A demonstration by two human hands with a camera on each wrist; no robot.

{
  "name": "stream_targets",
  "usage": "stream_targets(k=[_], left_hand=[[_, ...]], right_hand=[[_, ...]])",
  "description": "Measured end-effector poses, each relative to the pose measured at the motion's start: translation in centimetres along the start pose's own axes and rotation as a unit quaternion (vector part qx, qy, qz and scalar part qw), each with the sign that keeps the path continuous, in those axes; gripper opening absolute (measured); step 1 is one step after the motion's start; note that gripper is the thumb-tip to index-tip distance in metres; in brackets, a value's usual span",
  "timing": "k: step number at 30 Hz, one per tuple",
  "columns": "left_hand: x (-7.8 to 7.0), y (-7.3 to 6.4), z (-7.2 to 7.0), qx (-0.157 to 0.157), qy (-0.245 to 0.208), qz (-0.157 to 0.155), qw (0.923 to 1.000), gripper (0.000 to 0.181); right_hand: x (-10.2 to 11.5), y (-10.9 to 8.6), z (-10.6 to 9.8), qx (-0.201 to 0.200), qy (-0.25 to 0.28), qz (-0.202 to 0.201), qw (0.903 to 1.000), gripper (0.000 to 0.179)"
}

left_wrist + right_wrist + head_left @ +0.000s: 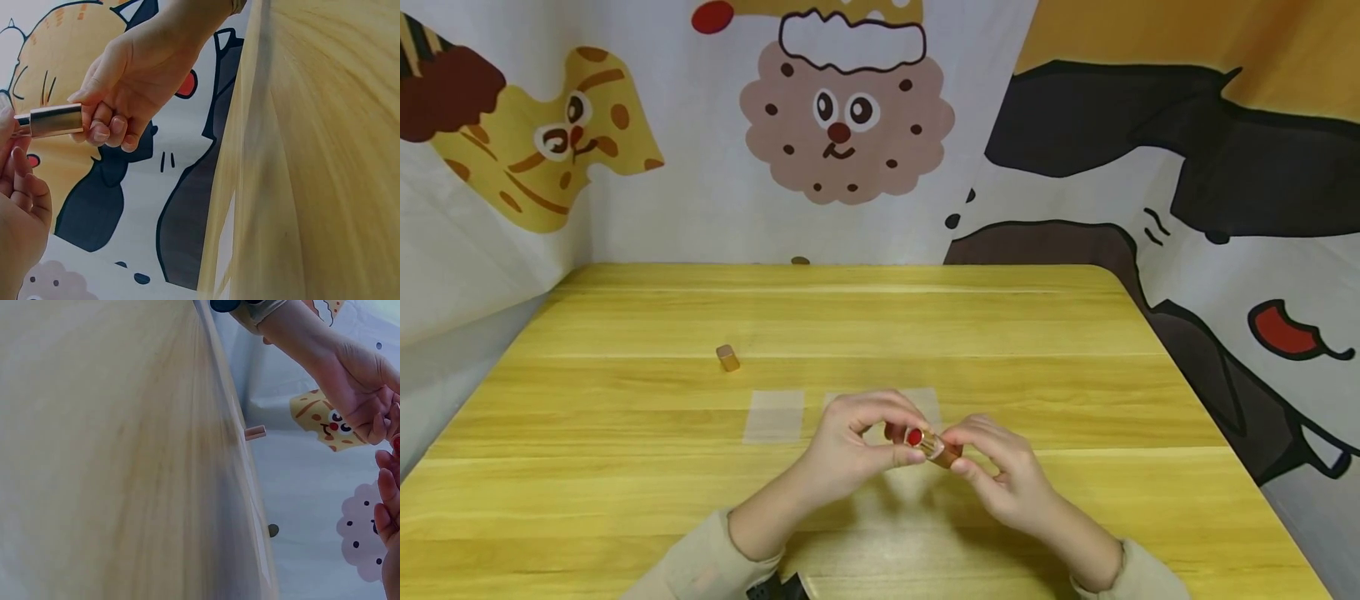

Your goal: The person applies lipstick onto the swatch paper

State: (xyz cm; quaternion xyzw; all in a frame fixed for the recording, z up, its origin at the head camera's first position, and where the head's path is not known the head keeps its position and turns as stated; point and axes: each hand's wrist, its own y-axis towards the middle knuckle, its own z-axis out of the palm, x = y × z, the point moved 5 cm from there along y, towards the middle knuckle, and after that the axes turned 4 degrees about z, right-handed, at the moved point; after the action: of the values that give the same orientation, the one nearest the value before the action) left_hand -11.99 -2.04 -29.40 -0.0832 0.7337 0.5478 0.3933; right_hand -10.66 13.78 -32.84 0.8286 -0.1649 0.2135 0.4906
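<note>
Left hand (846, 446) and right hand (1015, 479) both grasp one lipstick (938, 451), held up over the near middle of the wooden table (587, 467). From the left, a white curtain (662, 208) printed with a yellow spotted cartoon figure (550, 158) hangs beyond the table. Next, near the left half's middle, a small copper-coloured cap (727, 358) stands upright on the tabletop, well apart from the hands. Just to its right and nearer lies a pale square patch (775, 416), and a further pale patch (927, 403) shows partly hidden behind the left hand. That hand, coming out of a beige sleeve, pinches the lipstick's narrower gold neck between thumb and fingers, beside its exposed red tip, which is tilted toward the left. Then the lipstick's wider, shiny base runs rightward into the right hand, whose thumb and fingers pinch its end. Farthest right, the curtain carries large black, white and orange cartoon shapes.
</note>
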Motion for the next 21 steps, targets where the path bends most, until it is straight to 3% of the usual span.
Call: stream_targets(k=[12,21], left_hand=[[0.02,0.05,0.09,0.014,-0.007,-0.007,0.9999,0.022],[0.49,-0.2,-0.22,-0.012,-0.003,-0.017,0.9998,0.023]], right_hand=[[-0.12,-0.05,0.28,0.032,0.044,0.02,0.9983,0.024],[0.05,0.15,0.1,-0.001,0.015,0.027,0.9995,0.023]])
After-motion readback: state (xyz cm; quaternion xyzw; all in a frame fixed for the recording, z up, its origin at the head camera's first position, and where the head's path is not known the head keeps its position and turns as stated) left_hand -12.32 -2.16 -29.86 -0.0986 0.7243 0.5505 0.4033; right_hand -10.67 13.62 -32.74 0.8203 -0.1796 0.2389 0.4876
